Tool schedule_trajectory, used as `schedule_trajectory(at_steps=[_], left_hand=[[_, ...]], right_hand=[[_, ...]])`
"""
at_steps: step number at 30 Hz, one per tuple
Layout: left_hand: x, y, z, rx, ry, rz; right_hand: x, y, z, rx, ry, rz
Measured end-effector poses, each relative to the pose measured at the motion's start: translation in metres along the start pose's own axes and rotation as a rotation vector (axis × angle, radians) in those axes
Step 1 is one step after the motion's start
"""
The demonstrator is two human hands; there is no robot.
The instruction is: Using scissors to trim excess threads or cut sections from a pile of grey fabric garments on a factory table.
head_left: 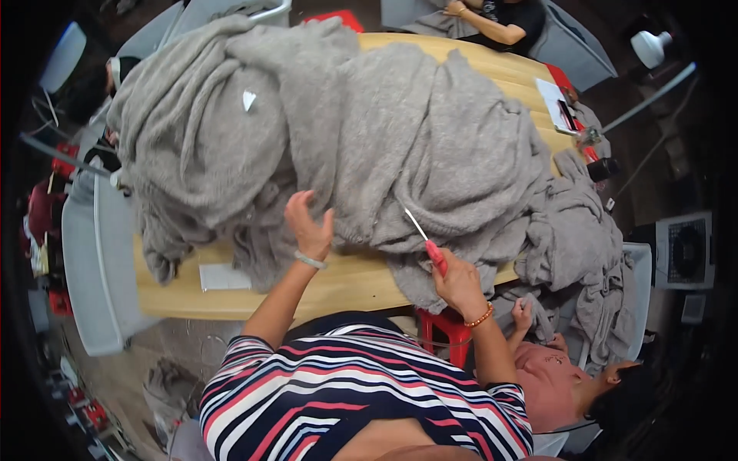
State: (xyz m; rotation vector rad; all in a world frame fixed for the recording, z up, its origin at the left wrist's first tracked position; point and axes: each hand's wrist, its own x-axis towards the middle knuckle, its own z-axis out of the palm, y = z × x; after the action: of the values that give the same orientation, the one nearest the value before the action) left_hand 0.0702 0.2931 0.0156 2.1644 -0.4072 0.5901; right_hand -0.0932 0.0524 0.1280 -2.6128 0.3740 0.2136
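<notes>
A large heap of grey knitted fabric [384, 138] lies in folds over the table [361, 288]. My right hand [461, 288] is closed round a red-handled tool with a thin, pale straight shaft [417, 225]. Its tip points away from me and reaches the fabric; whether it pierces the knit I cannot tell. My left hand [309, 227] is held at the near edge of the heap, fingers spread and thumb apart, with nothing in it. Whether its fingertips touch the cloth is unclear. A small white tag [248, 100] sits on the fabric at the far left.
A white paper [224, 276] lies on the table's near left. At far right are a clipboard [555, 104] and a dark cup [602, 169]. One person in pink [550, 384] handles grey fabric beside me; another [500, 27] is across the table. Grey bins and a red stool [446, 334] stand around.
</notes>
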Motion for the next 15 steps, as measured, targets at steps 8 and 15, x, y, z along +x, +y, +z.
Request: schedule_trajectory(at_steps=[8,15], left_hand=[[-0.092,-0.113,0.032,-0.403,-0.164,-0.785],[0.126,0.040,0.020,-0.893,0.514,-0.651]], right_hand=[[0.007,-0.009,0.005,-0.036,-0.101,-0.027],[-0.005,0.018,-0.035,0.259,0.228,-0.012]])
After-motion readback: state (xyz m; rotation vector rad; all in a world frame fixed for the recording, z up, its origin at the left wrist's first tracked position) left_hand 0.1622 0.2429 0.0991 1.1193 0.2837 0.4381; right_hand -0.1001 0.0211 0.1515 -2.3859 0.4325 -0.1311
